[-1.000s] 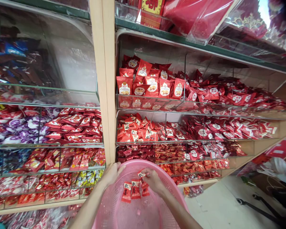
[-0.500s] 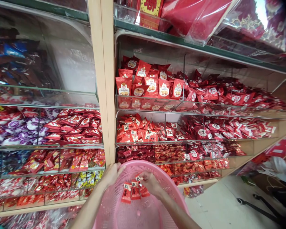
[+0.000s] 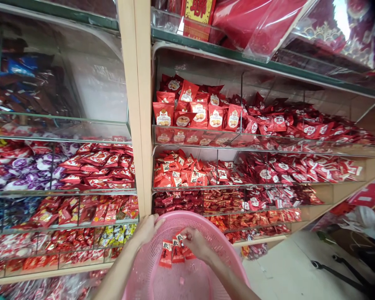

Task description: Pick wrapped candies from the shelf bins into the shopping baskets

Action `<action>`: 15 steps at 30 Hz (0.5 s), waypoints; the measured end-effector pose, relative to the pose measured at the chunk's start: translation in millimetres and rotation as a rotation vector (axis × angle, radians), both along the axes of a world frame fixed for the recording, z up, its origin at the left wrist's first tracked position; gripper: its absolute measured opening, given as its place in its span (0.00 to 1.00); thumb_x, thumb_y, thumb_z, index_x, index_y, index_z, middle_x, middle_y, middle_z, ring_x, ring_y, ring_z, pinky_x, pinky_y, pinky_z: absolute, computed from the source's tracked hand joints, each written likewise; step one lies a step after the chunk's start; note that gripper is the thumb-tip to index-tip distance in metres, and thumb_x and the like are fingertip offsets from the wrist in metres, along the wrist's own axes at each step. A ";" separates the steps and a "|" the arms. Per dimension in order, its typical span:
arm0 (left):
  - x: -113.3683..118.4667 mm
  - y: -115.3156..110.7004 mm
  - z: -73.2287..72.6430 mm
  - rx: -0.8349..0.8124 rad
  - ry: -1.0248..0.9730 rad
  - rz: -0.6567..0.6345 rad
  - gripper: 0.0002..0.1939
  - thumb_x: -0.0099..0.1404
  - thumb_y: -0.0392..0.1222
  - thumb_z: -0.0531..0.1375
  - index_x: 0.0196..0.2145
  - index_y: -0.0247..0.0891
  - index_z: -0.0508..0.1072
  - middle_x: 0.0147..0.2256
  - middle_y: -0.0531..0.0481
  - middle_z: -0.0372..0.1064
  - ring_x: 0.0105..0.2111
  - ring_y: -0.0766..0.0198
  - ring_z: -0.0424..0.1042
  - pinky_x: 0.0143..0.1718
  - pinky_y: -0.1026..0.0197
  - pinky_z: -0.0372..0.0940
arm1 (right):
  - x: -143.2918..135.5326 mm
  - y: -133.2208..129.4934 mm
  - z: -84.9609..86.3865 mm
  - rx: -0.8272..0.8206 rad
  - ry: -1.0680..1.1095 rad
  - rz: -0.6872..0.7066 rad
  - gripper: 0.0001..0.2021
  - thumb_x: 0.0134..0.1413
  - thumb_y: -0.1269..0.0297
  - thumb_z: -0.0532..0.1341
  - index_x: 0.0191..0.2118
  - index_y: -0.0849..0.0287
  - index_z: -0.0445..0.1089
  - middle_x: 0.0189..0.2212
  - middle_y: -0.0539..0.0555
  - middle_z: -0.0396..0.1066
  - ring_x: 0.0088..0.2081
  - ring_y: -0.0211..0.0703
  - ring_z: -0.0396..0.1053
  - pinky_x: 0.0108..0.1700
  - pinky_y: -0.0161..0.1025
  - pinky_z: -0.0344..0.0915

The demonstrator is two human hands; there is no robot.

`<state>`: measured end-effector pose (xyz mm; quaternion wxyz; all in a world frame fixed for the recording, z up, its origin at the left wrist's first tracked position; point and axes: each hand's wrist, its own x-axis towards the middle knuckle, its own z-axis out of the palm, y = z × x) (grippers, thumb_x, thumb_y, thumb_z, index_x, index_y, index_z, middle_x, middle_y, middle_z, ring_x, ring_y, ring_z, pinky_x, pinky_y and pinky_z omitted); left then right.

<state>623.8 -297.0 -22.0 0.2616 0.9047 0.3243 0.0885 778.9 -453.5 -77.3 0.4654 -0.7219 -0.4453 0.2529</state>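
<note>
My left hand (image 3: 146,230) is closed on the upper left rim of a pink plastic basket (image 3: 234,250), thumb over the edge. Inside the basket, my right hand (image 3: 196,243) pinches a red candy packet (image 3: 187,251) with black characters on a cream label. Two like packets, a middle one (image 3: 176,250) and a left one (image 3: 166,253), stand side by side against the basket's far inner wall, touching or overlapping. A small pale pink bit (image 3: 181,280) lies on the basket floor.
Shelves with clear dividers hold red packets (image 3: 198,114), labelled red sweets (image 3: 181,173), purple and white sweets (image 3: 28,168) and yellow sweets (image 3: 117,234). A wooden post (image 3: 140,125) rises behind the basket. Black chair legs (image 3: 340,271) stand on the floor at right.
My right hand and the pinched packet have shifted very slightly, the packet now lying a little closer over the middle one. My left hand stays on the rim.
</note>
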 end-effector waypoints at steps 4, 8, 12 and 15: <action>-0.6 0.4 -1.5 -0.004 -0.006 -0.004 0.24 0.61 0.58 0.41 0.25 0.38 0.65 0.25 0.48 0.68 0.28 0.62 0.67 0.28 0.66 0.52 | -1.5 -2.2 4.1 -0.052 -0.127 0.018 0.12 0.39 0.73 0.52 0.28 0.54 0.70 0.26 0.51 0.69 0.29 0.43 0.65 0.32 0.40 0.60; -0.7 -0.7 0.5 -0.017 -0.008 0.000 0.24 0.61 0.58 0.41 0.25 0.38 0.64 0.25 0.48 0.69 0.29 0.62 0.68 0.28 0.65 0.52 | -4.8 -4.5 12.2 -0.107 -0.186 -0.008 0.14 0.39 0.72 0.54 0.34 0.52 0.72 0.30 0.51 0.71 0.33 0.46 0.67 0.36 0.41 0.59; -0.4 -0.9 2.7 -0.027 -0.016 0.007 0.24 0.60 0.60 0.41 0.25 0.39 0.64 0.26 0.47 0.69 0.30 0.61 0.68 0.28 0.65 0.53 | -5.6 -6.3 23.4 -0.181 -0.273 -0.065 0.17 0.41 0.68 0.58 0.41 0.51 0.70 0.36 0.55 0.71 0.40 0.52 0.66 0.40 0.44 0.58; -0.8 0.2 1.5 -0.024 -0.025 0.007 0.25 0.60 0.60 0.41 0.25 0.39 0.64 0.26 0.47 0.69 0.30 0.61 0.68 0.28 0.66 0.52 | -5.5 -5.4 48.9 -0.161 -0.306 -0.073 0.16 0.44 0.64 0.58 0.42 0.54 0.70 0.39 0.57 0.70 0.41 0.52 0.65 0.42 0.44 0.58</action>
